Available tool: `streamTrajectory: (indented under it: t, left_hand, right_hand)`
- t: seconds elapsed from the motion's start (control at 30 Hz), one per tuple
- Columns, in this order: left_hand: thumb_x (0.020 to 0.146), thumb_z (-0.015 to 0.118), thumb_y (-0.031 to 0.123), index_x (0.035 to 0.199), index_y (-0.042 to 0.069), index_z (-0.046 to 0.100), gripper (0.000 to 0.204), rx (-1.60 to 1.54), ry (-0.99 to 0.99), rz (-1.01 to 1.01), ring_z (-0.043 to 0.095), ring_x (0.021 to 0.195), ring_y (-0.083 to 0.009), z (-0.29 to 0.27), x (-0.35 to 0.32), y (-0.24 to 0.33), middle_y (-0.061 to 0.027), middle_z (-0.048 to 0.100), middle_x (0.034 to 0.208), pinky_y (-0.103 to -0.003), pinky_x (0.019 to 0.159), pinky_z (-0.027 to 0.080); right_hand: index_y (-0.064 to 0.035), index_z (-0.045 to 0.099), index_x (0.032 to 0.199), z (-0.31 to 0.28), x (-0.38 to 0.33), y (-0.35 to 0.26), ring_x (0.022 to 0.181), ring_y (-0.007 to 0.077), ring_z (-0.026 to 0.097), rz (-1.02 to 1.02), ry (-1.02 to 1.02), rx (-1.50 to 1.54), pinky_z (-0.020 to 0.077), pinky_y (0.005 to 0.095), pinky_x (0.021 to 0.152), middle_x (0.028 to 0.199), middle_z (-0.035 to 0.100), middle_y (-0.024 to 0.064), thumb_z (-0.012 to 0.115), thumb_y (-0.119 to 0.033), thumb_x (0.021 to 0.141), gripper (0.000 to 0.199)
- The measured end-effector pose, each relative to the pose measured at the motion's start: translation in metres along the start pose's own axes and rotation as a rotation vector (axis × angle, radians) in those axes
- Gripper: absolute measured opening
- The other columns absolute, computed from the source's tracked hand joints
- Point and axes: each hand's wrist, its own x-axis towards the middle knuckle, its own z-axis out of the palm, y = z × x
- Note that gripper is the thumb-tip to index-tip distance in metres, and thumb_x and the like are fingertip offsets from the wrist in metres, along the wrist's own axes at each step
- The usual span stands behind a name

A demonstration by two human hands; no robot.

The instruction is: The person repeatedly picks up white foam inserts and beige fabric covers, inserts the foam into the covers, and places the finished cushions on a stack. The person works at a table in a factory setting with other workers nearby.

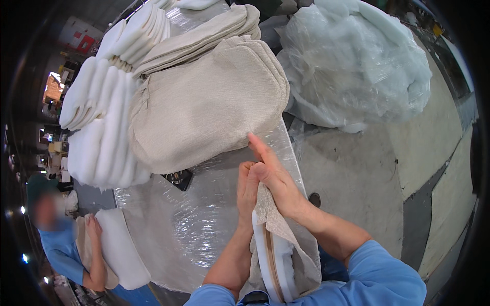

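A beige woven cushion cover [304, 255] stands against my front, partly around a white padded insert [261, 250]. A tan strip [276, 265] runs lengthwise down the middle of the insert. At the cover's far end, my left hand [247, 188] is closed on the gathered fabric, its fingertips partly hidden. Pressed against it from the right is my right hand [278, 186], its fingers stretched forward and its thumb over the left hand. Just beyond my fingertips lies a stack of beige covers [209, 102].
White padding pieces [107, 137] are piled at the left. The table [199, 229] is wrapped in plastic, with a dark object [178, 179] by the stack. A large plastic bag of white filling [352, 66] sits far right. A co-worker [61, 245] handles white padding [124, 250] at lower left.
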Motion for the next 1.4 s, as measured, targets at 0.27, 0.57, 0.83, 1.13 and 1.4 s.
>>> streamTrajectory:
  t: [0.27, 0.57, 0.83, 1.13, 1.4]
  left_hand:
    - [0.11, 0.053, 0.017, 0.132, -0.001, 0.059, 0.029, -0.112, -0.133, 0.229, 0.058, 0.125, -0.0207, -0.033, -0.013, 0.008, -0.0151, 0.061, 0.134, -0.035, 0.109, 0.044]
    - [0.093, 0.064, 0.001, 0.143, -0.001, 0.059, 0.051, 0.134, -0.314, 0.289, 0.05, 0.145, -0.0296, -0.035, -0.03, 0.05, -0.0198, 0.055, 0.149, -0.041, 0.121, 0.038]
    - [0.101, 0.067, 0.001, 0.115, -0.004, 0.078, 0.018, 0.225, -0.175, 0.361, 0.06, 0.126, -0.0223, -0.014, -0.031, 0.039, -0.0139, 0.06, 0.142, -0.035, 0.11, 0.047]
    - [0.103, 0.068, 0.006, 0.113, -0.004, 0.078, 0.017, 0.079, 0.071, 0.295, 0.062, 0.13, -0.0273, -0.009, -0.051, 0.015, -0.0117, 0.064, 0.131, -0.04, 0.113, 0.049]
    - [0.107, 0.062, 0.014, 0.106, 0.001, 0.076, 0.019, -0.07, 0.041, 0.477, 0.059, 0.132, -0.0316, -0.02, -0.05, 0.01, -0.0124, 0.067, 0.127, -0.049, 0.117, 0.045]
  right_hand:
    - [0.0045, 0.025, 0.168, -0.006, -0.032, -0.01, 0.155, 0.0317, 0.038, 0.088, -0.004, 0.334, 0.0273, 0.0426, 0.129, 0.164, 0.041, 0.0233, 0.051, -0.031, 0.114, 0.07]
    - [0.0002, 0.06, 0.122, -0.031, -0.068, -0.093, 0.103, 0.0339, 0.072, 0.329, -0.089, -0.45, 0.0556, 0.0436, 0.085, 0.109, 0.07, 0.0193, 0.07, -0.029, 0.103, 0.036]
    - [-0.0055, 0.067, 0.11, -0.032, -0.051, -0.076, 0.081, 0.0436, 0.069, 0.162, -0.101, -0.493, 0.0521, 0.0482, 0.069, 0.088, 0.069, 0.0199, 0.056, -0.028, 0.111, 0.025]
    - [-0.0065, 0.068, 0.109, -0.017, -0.048, -0.061, 0.077, 0.0389, 0.07, -0.167, -0.088, -0.683, 0.056, 0.0473, 0.066, 0.09, 0.07, 0.0149, 0.066, -0.02, 0.101, 0.016]
    - [-0.0071, 0.062, 0.095, 0.0, -0.049, -0.08, 0.068, 0.0228, 0.072, -0.442, -0.33, -0.978, 0.0546, 0.0376, 0.05, 0.08, 0.064, 0.0059, 0.071, -0.016, 0.087, 0.016]
